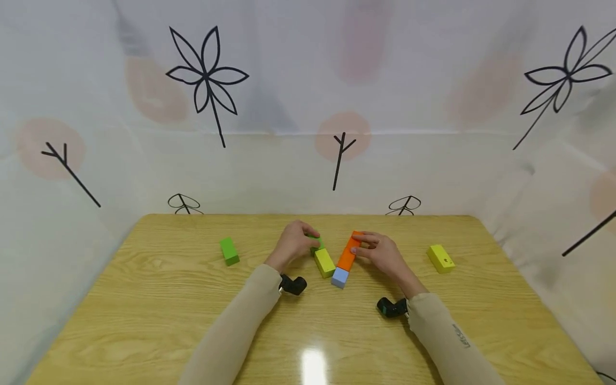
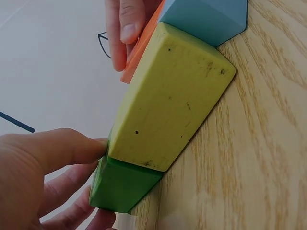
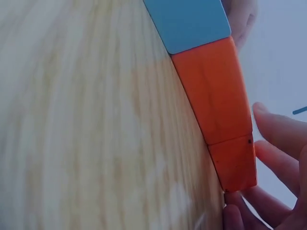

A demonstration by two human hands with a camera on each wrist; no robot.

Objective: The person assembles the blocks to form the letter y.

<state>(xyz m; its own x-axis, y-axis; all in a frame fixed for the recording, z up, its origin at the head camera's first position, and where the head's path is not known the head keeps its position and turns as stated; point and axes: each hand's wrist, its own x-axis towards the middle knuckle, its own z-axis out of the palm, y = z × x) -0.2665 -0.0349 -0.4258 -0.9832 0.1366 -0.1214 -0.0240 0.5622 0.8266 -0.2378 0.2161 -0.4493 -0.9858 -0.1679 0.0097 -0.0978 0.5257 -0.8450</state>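
My left hand [image 1: 295, 241] grips a green block [image 2: 125, 186] between thumb and fingers, at the far end of a yellow block [image 1: 324, 262]. In the left wrist view the green and yellow blocks meet end to end on the table. My right hand [image 1: 383, 254] holds the far one of two orange blocks [image 3: 234, 165], its fingertips curled round the outer end. The nearer orange block [image 3: 213, 91] lies in line with it, and a light blue block [image 1: 339, 276] continues that row toward me. Both rows slant toward each other at their near ends.
Another green block [image 1: 229, 251] lies apart on the left of the wooden table [image 1: 144, 299]. On the right is a second yellow block [image 1: 440, 259] with small dark marks. A patterned white cloth [image 1: 279, 176] hangs behind the table. Black wrist cameras [image 1: 293, 284] sit below each hand.
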